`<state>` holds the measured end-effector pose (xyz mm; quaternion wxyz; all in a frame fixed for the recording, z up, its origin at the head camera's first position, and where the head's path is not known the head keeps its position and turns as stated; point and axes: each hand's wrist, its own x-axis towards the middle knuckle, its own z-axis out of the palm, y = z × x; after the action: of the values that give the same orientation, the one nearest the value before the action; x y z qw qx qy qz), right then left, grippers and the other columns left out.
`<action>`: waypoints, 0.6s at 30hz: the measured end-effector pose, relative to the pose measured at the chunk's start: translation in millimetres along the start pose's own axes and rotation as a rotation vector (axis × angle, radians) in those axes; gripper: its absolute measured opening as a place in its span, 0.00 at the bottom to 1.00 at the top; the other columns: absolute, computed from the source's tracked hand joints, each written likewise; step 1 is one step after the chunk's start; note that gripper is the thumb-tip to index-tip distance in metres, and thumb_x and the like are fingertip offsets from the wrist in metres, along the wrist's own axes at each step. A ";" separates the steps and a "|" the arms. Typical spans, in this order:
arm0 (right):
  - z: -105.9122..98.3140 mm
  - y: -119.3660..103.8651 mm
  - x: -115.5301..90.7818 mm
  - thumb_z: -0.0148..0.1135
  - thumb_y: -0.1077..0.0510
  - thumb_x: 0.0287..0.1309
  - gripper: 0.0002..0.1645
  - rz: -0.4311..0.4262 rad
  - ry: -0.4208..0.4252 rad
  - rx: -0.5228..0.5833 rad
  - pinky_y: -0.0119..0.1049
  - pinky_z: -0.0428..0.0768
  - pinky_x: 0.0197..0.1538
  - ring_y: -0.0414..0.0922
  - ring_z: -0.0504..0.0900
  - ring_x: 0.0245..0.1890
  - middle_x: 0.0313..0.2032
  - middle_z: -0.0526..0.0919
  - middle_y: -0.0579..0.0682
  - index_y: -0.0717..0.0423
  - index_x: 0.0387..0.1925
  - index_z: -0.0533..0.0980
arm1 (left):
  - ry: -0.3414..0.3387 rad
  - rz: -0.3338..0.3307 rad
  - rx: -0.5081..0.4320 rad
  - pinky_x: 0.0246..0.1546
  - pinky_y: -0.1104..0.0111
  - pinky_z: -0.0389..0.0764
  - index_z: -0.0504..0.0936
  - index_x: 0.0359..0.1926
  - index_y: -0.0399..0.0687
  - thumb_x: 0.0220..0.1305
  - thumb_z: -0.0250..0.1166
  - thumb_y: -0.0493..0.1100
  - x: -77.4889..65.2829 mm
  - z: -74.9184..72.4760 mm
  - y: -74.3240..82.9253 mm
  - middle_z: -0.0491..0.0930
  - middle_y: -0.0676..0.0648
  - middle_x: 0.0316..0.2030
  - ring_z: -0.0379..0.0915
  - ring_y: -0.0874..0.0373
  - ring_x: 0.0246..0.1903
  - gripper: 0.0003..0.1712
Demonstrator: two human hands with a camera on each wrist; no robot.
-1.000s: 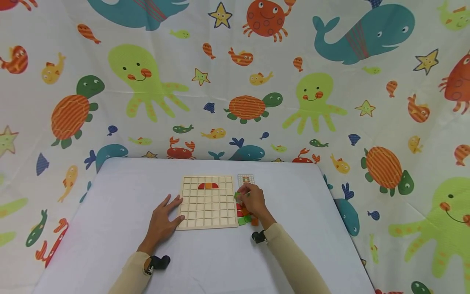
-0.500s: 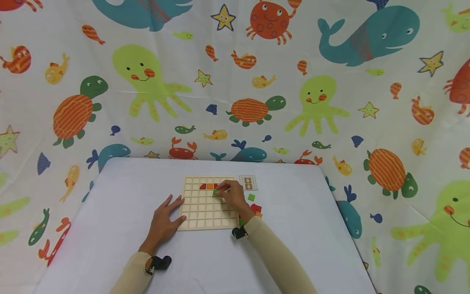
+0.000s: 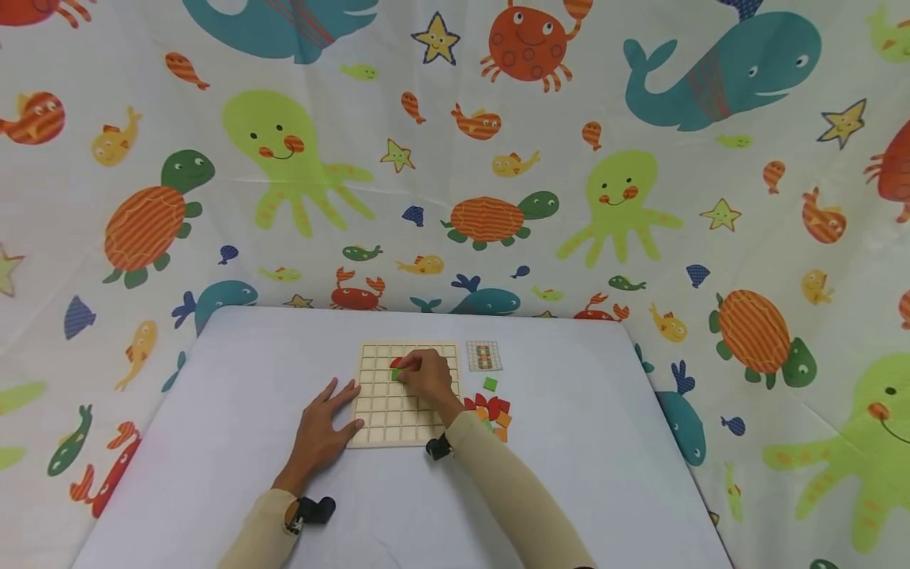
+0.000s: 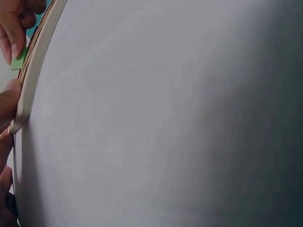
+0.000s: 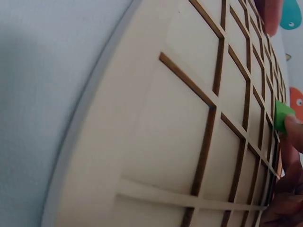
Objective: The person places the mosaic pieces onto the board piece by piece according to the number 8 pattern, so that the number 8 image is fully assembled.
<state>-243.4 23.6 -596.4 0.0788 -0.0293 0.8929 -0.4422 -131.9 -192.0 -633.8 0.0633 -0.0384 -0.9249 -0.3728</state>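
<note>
A wooden grid board [image 3: 384, 412] lies on the white table. Its left edge is steadied by my left hand [image 3: 323, 427], whose fingers are spread and whose thumb touches the lower left side. Over the upper part of the board, my right hand [image 3: 429, 378] pinches a green tile [image 3: 396, 375] between thumb and fingertips. That tile [image 5: 282, 115] also shows in the right wrist view, above the grid. Just behind it sits a red rounded piece [image 3: 396, 363] in the grid; my right hand covers the cells to its right.
Right of the board lies a small printed pattern card [image 3: 484, 356]. Below it are a single green tile [image 3: 490, 384] and a loose pile of red, orange and green pieces [image 3: 493, 407]. A sea-animal curtain [image 3: 426, 174] hangs behind the table.
My right hand has taken a green tile from beside the board and carried it leftward over the grid, below the red piece. My left hand stays on the board's edge.
</note>
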 end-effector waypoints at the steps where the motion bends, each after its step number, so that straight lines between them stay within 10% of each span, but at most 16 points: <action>1: 1.6 -1.0 0.1 0.78 0.57 0.59 0.05 0.007 0.004 -0.016 0.33 0.75 0.33 0.37 0.80 0.30 0.27 0.86 0.40 0.42 0.31 0.89 | 0.004 0.004 -0.001 0.75 0.31 0.59 0.77 0.73 0.46 0.62 0.77 0.43 -0.2 0.3 -0.2 0.72 0.43 0.76 0.55 0.31 0.80 0.38; 18: 0.1 -4.2 -4.0 0.78 0.58 0.58 0.06 -0.038 -0.004 -0.136 0.32 0.73 0.34 0.36 0.78 0.31 0.29 0.83 0.37 0.43 0.35 0.86 | -0.012 -0.015 0.011 0.75 0.30 0.59 0.76 0.73 0.46 0.63 0.76 0.44 0.5 -1.3 2.5 0.71 0.43 0.76 0.54 0.31 0.81 0.38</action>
<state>-239.5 21.4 -592.7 0.0702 -0.0525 0.9200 -0.3819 -131.9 -191.1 -631.1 0.0552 -0.0334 -0.9275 -0.3681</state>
